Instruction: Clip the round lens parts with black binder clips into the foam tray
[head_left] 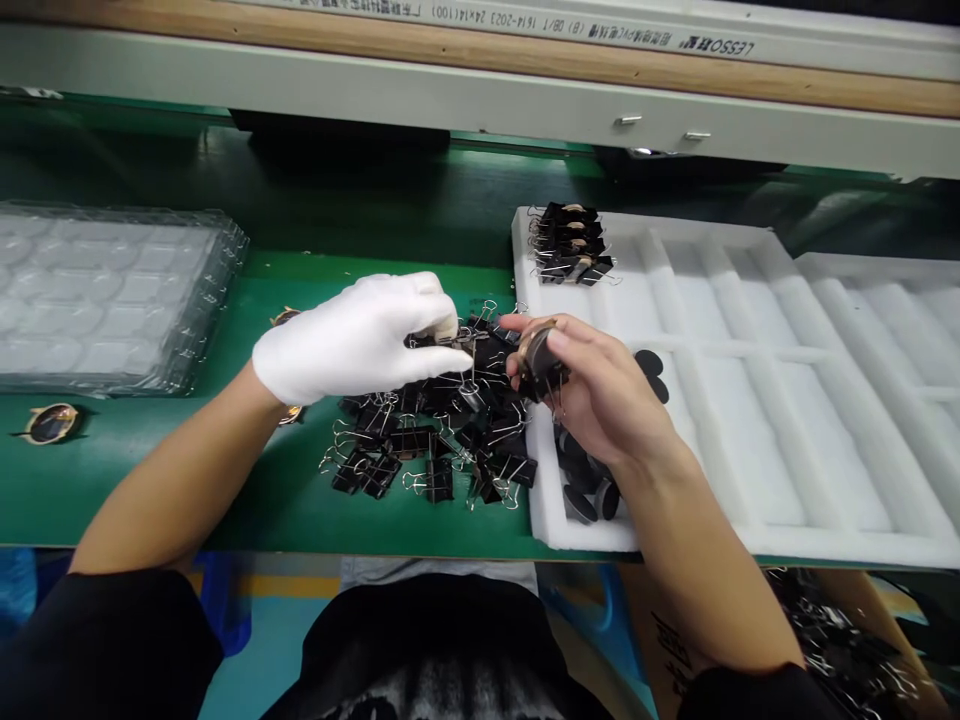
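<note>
My left hand, in a white glove, is closed over the pile of black binder clips. Between its thumb and fingers is a binder clip with wire handles. Held in my bare right hand is a round gold-edged watch case with a dark disc against it; a black clip sits at its lower edge. The fingers hide part of the case. Similar round gold-edged pieces lie on the green table, one at the far left and others partly behind my left wrist.
A white foam tray with compartments stands on the right. Clipped pieces fill its upper left compartment; dark discs lie below. Clear plastic trays are stacked at left. A carton of clips stands below the table edge.
</note>
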